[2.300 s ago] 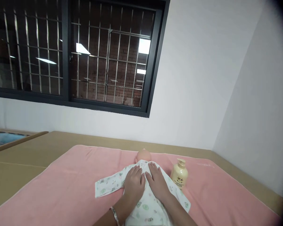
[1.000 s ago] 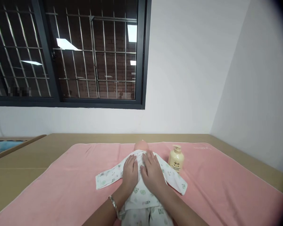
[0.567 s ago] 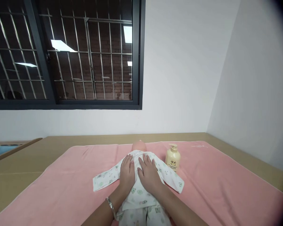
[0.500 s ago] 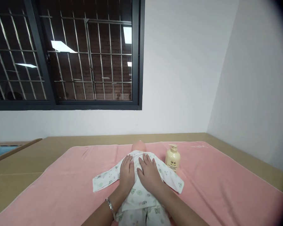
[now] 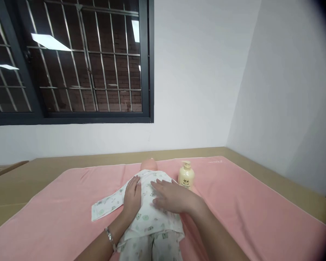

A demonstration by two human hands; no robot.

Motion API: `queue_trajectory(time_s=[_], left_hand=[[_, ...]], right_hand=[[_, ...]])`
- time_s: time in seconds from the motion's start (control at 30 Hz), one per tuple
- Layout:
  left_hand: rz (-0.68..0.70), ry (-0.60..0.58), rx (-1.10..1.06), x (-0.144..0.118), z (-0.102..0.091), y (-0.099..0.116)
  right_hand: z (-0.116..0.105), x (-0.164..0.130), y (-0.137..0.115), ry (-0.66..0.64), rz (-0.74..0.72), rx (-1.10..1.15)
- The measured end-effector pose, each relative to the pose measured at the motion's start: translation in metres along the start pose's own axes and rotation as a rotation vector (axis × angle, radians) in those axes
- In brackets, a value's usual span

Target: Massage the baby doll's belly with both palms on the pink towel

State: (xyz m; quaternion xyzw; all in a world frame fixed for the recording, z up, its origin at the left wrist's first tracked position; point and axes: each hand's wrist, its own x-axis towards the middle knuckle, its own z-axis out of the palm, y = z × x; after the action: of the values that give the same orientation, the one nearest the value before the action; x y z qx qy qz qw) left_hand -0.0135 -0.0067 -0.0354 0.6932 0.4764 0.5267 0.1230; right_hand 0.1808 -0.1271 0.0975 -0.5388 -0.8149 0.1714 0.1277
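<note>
A baby doll point(image 5: 149, 165) lies on its back on a pink towel point(image 5: 233, 203), dressed in a white printed baby suit point(image 5: 148, 219). My left hand point(image 5: 132, 195) rests flat on the left side of the doll's chest, a bracelet on the wrist. Laid across the chest, my right hand point(image 5: 170, 195) has its fingers pointing left and covers the suit's right side. Both palms press the cloth with fingers spread. One empty sleeve point(image 5: 105, 204) of the suit stretches out to the left on the towel.
A cream pump bottle point(image 5: 186, 175) stands upright on the towel just right of the doll's head. The towel covers a tan surface point(image 5: 24, 185) set into a room corner. A barred dark window point(image 5: 70, 58) fills the upper left wall.
My right hand has turned and slid sideways across the doll's chest, fingers now pointing left. The left hand has stayed on the left side. The view has shifted to the right.
</note>
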Motion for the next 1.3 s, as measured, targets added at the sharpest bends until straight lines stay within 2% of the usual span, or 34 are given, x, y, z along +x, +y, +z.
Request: queue_trajectory(time_s=[0.1,0.23,0.33,0.43,0.5,0.6,0.7,0.8,0.87,0.93,1.0,1.1,1.23,1.3], left_hand=[[0.028,0.008,0.045,0.006,0.001,-0.002],[0.153,-0.012,0.148,0.015,0.000,0.005],[0.119,0.007,0.090,0.015,-0.012,0.036],[0.074,-0.010,-0.105,0.010,-0.026,0.086],[-0.038,-0.061,-0.246,0.010,-0.025,0.119],[-0.254,-0.192,-0.608,0.024,-0.001,0.157],[-0.663,-0.318,-1.015,0.048,0.038,0.179],[-0.957,-0.337,-1.182,0.069,0.070,0.192],[-1.027,-0.278,-1.252,0.075,0.082,0.198],[-1.036,-0.201,-1.298,0.074,0.087,0.203],[-1.066,-0.201,-1.298,0.068,0.084,0.204],[-1.165,-0.304,-1.237,0.052,0.067,0.195],[-1.213,-0.372,-1.244,0.033,0.021,0.171],[-1.210,-0.382,-1.281,0.028,-0.005,0.162]], right_hand=[[-0.035,-0.033,-0.001,0.112,-0.013,0.034],[-0.061,-0.059,0.013,0.277,0.112,0.059],[-0.070,-0.065,0.032,0.274,0.206,0.109],[-0.073,-0.057,0.050,0.298,0.266,0.148],[-0.073,-0.048,0.059,0.386,0.274,0.153],[-0.068,-0.033,0.067,0.446,0.235,0.185],[-0.062,-0.025,0.069,0.499,0.185,0.279],[-0.061,-0.020,0.069,0.647,0.176,0.363],[-0.058,-0.015,0.069,0.682,0.196,0.369],[-0.053,-0.007,0.068,0.661,0.227,0.333],[-0.044,0.003,0.067,0.612,0.281,0.272],[-0.030,0.015,0.065,0.549,0.344,0.124],[-0.021,0.019,0.060,0.548,0.385,0.002],[-0.020,0.019,0.047,0.637,0.362,0.057]])
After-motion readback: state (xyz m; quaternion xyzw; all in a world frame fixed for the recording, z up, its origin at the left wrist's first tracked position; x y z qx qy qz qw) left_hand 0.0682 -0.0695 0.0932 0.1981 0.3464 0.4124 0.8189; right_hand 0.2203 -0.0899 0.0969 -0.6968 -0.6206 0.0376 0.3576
